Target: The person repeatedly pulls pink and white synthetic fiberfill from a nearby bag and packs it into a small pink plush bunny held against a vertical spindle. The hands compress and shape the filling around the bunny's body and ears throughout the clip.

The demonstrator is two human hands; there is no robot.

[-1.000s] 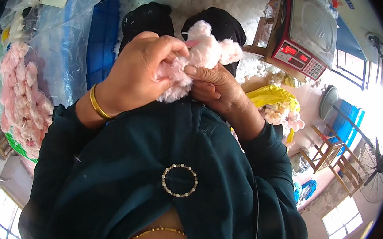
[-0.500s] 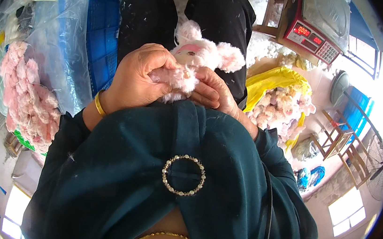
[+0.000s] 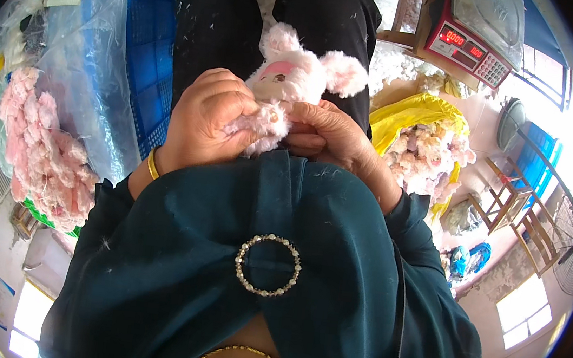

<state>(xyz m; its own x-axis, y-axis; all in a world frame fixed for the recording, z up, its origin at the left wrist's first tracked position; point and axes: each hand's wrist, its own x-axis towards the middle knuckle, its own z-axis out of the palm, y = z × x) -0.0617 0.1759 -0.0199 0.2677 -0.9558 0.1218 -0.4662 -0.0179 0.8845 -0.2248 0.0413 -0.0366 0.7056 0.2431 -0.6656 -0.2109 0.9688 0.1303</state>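
Note:
A fluffy pale pink plush toy [image 3: 298, 74] with long ears and a brighter pink face patch lies in my lap, its head pointing away from me. My left hand [image 3: 212, 114] is closed around the near part of its furry body. From the other side, my right hand [image 3: 330, 134] pinches the same part, thumb and forefinger pressed together close to my left fingertips. Whatever lies between those fingertips, such as a seam or thread, is too small to make out. My fingers hide much of the toy's body.
To my left stand a blue plastic crate [image 3: 150, 43], clear plastic sheeting [image 3: 94, 65] and a heap of pink plush pieces [image 3: 46, 151]. At right are a yellow bag [image 3: 406, 118] of plush pieces, a red digital scale [image 3: 467, 47] and wooden stools [image 3: 503, 197]. White stuffing [image 3: 395, 64] covers the floor ahead.
The toy's head has tipped slightly, and its face shows more. My left fingers have curled further over the body, while my right thumb has shifted a little closer to them.

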